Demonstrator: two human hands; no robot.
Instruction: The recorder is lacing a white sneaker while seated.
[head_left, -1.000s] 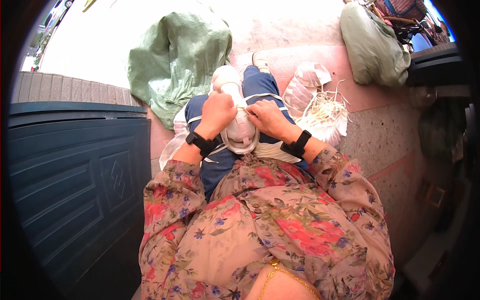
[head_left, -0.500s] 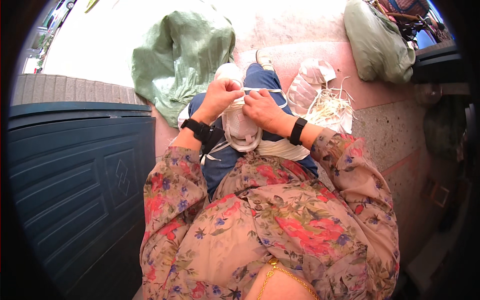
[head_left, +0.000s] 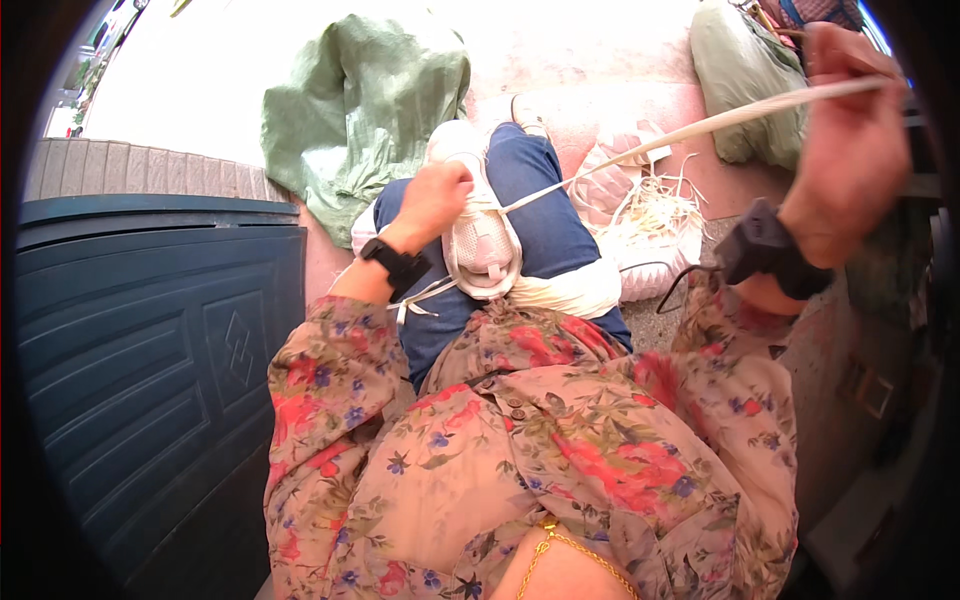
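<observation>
A white sneaker [head_left: 483, 250] with a mesh tongue rests between my thighs, its opening toward me. Curled against the shoe's left side, over the lacing, is my left hand [head_left: 432, 203]; its fingertips are partly hidden. Raised at the far upper right, my right hand [head_left: 855, 145] is closed on a long off-white shoelace [head_left: 700, 127]. The lace runs taut from the shoe's lacing across to that hand. Another loose lace end [head_left: 428, 293] hangs at the left of the shoe, over my jeans.
Right of my legs, pale shoe pieces [head_left: 610, 180] lie with a heap of loose laces [head_left: 665, 208]. A cream bundle [head_left: 570, 290] lies on my lap. Green sacks stand ahead left [head_left: 370, 110] and far right [head_left: 735, 70]. A dark blue panelled door [head_left: 160, 370] is at my left.
My right hand has swung from the shoe up and far to the right, drawing the shoelace out straight. My left hand has shifted slightly, staying at the shoe.
</observation>
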